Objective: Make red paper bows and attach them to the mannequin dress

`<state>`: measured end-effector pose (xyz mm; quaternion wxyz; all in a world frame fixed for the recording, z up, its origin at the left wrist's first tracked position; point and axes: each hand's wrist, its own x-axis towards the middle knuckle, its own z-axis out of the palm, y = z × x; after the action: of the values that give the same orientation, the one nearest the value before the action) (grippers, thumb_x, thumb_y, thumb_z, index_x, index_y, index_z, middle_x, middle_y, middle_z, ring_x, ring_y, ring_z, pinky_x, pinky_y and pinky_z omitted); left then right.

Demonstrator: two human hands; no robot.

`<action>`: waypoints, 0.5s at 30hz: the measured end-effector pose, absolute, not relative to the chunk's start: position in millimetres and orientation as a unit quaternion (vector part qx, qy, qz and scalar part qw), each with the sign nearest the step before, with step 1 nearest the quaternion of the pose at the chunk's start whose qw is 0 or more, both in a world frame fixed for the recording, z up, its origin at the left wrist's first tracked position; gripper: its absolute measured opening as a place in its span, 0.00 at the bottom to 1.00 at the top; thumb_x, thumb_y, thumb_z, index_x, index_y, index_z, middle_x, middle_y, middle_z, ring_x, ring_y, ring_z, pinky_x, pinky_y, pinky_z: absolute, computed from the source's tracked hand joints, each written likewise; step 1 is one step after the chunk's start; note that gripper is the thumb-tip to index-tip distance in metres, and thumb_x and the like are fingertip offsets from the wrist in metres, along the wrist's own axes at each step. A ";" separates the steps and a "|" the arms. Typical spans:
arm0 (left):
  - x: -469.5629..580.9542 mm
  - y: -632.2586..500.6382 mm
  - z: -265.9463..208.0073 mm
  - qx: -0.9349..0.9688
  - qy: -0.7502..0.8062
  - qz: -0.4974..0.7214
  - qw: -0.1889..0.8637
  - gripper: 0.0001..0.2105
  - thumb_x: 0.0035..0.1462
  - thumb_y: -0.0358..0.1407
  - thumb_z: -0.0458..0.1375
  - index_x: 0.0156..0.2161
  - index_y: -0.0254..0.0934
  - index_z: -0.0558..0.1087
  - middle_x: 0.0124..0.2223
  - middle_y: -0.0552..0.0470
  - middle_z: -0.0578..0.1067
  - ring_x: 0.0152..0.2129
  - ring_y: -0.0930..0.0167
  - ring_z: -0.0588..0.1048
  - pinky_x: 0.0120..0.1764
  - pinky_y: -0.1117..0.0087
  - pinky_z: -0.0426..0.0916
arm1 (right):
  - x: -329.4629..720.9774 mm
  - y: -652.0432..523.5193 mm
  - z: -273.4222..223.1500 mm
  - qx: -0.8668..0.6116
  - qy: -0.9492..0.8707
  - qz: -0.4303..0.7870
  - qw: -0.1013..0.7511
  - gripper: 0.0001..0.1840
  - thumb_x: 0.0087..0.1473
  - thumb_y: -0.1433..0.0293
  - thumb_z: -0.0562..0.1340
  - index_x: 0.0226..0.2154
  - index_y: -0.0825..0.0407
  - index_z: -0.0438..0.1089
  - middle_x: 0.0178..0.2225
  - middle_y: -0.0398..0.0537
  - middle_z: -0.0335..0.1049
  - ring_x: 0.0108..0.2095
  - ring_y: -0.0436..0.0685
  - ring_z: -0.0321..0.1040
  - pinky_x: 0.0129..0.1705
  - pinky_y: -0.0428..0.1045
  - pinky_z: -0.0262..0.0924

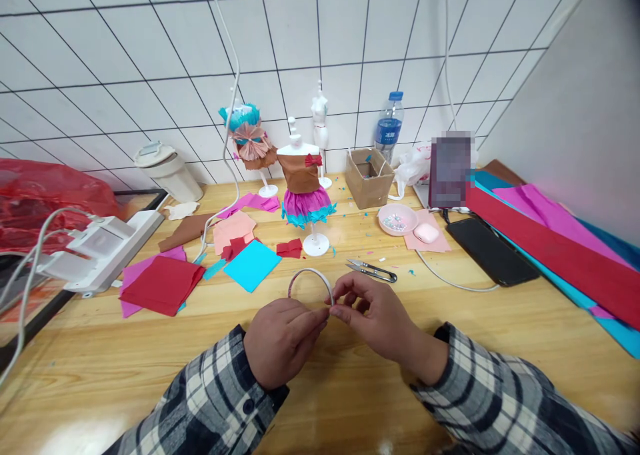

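A thin, whitish ring (311, 271), which looks like a narrow roll of tape with reddish marks inside, stands upright between my hands. My left hand (286, 340) is closed around its lower left side, hiding part of it. At the ring's right edge, my right hand (373, 315) pinches with thumb and forefinger, the other fingers curled. Just beyond the right hand lie small thread snips (373, 270). Behind the ring is a small dress form (306, 175) wearing a brown paper top, a red bow and a purple skirt with a turquoise hem.
Coloured paper squares (253, 265) and red sheets (163, 285) lie left. Farther back are another dressed form (253, 141), a bare form (320, 118), a cardboard box (369, 181) and a bottle (389, 128). A bead dish (397, 220), phone (493, 248) and long paper strips (555, 241) are right.
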<state>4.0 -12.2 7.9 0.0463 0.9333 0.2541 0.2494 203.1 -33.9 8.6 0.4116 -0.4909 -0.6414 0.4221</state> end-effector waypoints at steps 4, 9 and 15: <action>3.7 -12.3 7.9 0.931 0.269 0.241 0.056 0.09 0.59 0.28 0.50 0.43 0.35 0.71 0.26 0.51 0.75 0.23 0.70 0.73 0.27 0.70 0.64 | 202.4 -34.8 6.8 -0.479 -0.650 0.429 0.406 0.04 0.52 0.71 0.63 0.29 0.50 0.65 0.31 0.42 0.74 0.27 0.49 0.66 0.27 0.44 0.60; 4.2 -11.1 11.4 0.927 0.269 0.258 0.045 0.11 0.61 0.30 0.50 0.47 0.35 0.69 0.25 0.52 0.73 0.22 0.70 0.72 0.26 0.70 0.62 | 199.9 -34.4 5.1 -0.512 -0.590 0.454 0.430 0.15 0.51 0.66 0.66 0.40 0.47 0.63 0.36 0.44 0.76 0.28 0.51 0.71 0.26 0.45 0.60; 5.6 -12.0 11.0 0.924 0.287 0.253 0.004 0.10 0.63 0.31 0.50 0.46 0.35 0.70 0.23 0.54 0.73 0.20 0.71 0.71 0.25 0.71 0.61 | 200.3 -31.3 3.6 -0.509 -0.621 0.437 0.405 0.08 0.53 0.64 0.64 0.30 0.50 0.68 0.30 0.43 0.74 0.28 0.51 0.70 0.26 0.44 0.61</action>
<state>5.6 -12.0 11.0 0.0037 0.9239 0.2871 0.2530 200.3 -31.3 3.6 0.4050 -0.5088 -0.6211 0.4373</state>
